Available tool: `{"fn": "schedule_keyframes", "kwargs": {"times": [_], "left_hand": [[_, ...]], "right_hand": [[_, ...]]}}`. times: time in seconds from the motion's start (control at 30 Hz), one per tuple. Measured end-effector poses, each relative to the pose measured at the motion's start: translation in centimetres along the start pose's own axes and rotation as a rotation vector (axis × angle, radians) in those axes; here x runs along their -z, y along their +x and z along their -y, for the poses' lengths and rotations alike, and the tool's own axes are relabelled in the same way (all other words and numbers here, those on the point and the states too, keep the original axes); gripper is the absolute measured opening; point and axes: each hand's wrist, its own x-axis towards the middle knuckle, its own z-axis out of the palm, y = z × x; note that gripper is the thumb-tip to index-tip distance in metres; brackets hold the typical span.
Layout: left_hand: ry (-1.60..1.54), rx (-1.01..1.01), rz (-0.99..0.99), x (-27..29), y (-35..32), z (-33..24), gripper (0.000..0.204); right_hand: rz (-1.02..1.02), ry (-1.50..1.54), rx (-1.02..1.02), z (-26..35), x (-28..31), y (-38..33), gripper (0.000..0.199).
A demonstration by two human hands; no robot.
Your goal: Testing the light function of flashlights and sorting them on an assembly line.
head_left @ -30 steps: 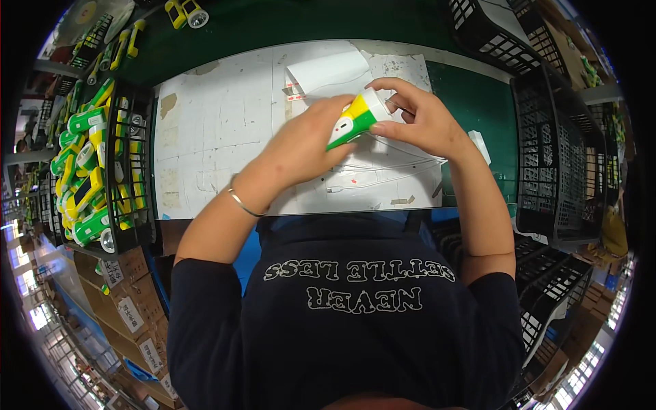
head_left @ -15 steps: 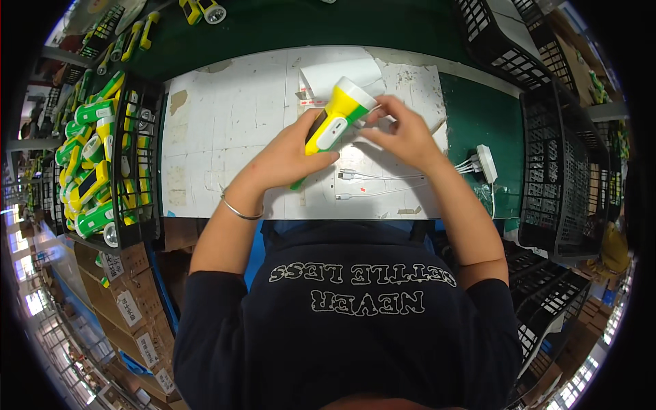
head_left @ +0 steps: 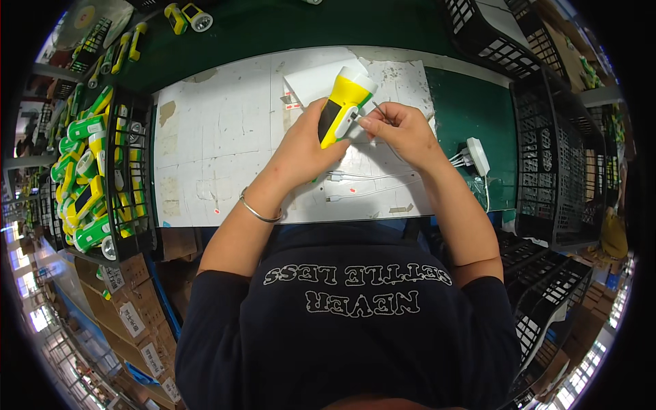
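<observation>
The left hand (head_left: 299,149) is closed round the flashlight (head_left: 331,124) by its barrel — white head (head_left: 358,78) clear of the grasp, aimed at one o'clock. Between three and four o'clock the right hand (head_left: 408,137) pinches a small plug (head_left: 358,119) at its side — seated or not, I cannot tell. Left forearm (head_left: 236,229) slants in from seven, right forearm (head_left: 471,222) from five.

Upside-down outlined lettering (head_left: 362,303) on the dark shirt (head_left: 342,362) — printed white labels (head_left: 131,320) on cardboard boxes (head_left: 141,273).
</observation>
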Motion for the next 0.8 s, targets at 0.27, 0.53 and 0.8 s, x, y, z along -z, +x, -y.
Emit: {"fn": "schedule_keyframes", "kwargs": {"times": [0.27,0.53,0.8], "left_hand": [[0.448,-0.169,-0.252,-0.7,-0.5,-0.9,0.061],[0.384,-0.141,-0.169,-0.3,0.0,-1.2,0.062],[0.305,-0.132,-0.986,15.0,-2.1,1.1,0.063]], "right_hand": [[-0.049,0.109,-0.035,-0.2,-1.1,-0.2,0.021],[-0.138,0.173,-0.007,-1.1,-1.4,-0.4,0.020],[-0.094,0.039,0.023,-3.0,-0.5,-0.7,0.015]]}}
